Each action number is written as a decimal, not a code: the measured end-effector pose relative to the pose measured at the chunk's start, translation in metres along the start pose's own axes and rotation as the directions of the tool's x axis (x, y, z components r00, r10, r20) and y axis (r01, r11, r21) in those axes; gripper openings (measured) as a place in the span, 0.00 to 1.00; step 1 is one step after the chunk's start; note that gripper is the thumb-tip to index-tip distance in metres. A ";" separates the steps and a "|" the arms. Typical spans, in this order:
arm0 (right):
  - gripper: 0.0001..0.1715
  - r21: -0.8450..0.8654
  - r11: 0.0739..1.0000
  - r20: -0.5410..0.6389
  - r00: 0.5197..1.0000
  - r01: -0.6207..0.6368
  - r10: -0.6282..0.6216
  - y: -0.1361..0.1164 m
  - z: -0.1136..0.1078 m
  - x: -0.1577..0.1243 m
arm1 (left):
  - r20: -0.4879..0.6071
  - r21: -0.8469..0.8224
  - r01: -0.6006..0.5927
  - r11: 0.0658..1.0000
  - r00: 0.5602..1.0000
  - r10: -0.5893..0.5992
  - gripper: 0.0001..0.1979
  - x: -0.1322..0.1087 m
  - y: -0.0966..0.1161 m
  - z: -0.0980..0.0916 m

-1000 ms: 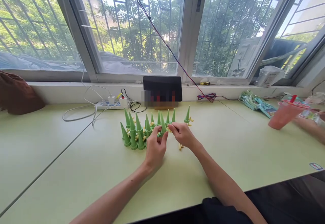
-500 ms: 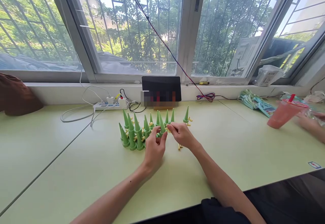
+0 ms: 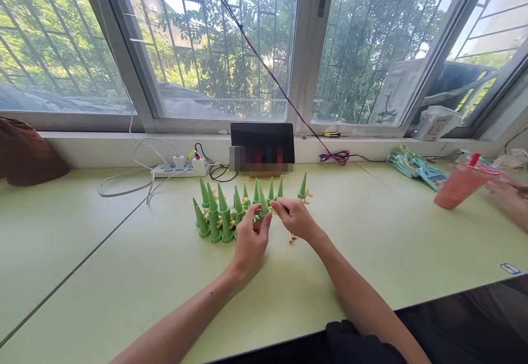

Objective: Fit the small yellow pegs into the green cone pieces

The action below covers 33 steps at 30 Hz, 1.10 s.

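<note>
Several green cone-shaped plastic pieces point(image 3: 218, 215) with small yellow fittings stand upright in a cluster on the pale green table point(image 3: 124, 276). My left hand point(image 3: 251, 240) is closed around one green cone point(image 3: 263, 204) at the cluster's right edge. My right hand point(image 3: 295, 218) pinches a small yellow fitting point(image 3: 274, 208) right against that cone. One more green cone point(image 3: 303, 186) stands apart just behind my right hand. A loose yellow fitting point(image 3: 292, 237) lies on the table under my right wrist.
A dark tablet point(image 3: 262, 147) leans on the window sill behind the cones. A white power strip point(image 3: 179, 169) with cables lies to its left, a brown bag point(image 3: 25, 152) at far left. At right, another person's hand point(image 3: 507, 196) is by a pink cup point(image 3: 460, 185).
My hands have stayed on the same cone and fitting, with only slight finger motion. The other person's hand and pink cup at right have shifted a little.
</note>
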State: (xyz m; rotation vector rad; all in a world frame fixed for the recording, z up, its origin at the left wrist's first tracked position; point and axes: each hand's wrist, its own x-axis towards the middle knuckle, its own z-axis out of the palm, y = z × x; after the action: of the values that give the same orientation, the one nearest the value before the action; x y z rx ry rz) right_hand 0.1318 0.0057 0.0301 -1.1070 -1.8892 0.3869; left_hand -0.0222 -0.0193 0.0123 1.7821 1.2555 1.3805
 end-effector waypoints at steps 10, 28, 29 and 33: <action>0.26 -0.010 1.000 0.003 1.000 -0.013 0.013 -0.003 -0.002 0.000 | 0.006 0.002 -0.003 1.000 1.000 0.003 0.16 0.002 -0.002 0.001; 0.26 0.006 1.000 -0.002 1.000 -0.004 0.004 -0.002 -0.001 -0.001 | 0.009 0.004 0.000 1.000 1.000 -0.001 0.15 0.000 0.001 0.001; 0.26 0.005 1.000 -0.002 1.000 -0.006 0.006 -0.002 -0.001 -0.001 | 0.010 0.002 0.000 1.000 1.000 0.000 0.15 -0.001 0.001 0.001; 0.26 0.001 1.000 -0.001 1.000 -0.012 0.012 -0.001 -0.001 -0.001 | 0.011 -0.014 -0.001 1.000 1.000 0.001 0.15 0.000 0.001 0.000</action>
State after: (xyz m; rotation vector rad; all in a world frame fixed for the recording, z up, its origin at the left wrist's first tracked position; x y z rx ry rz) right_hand 0.1320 0.0042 0.0312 -1.1181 -1.8821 0.3931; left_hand -0.0217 -0.0197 0.0129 1.7787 1.2363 1.3755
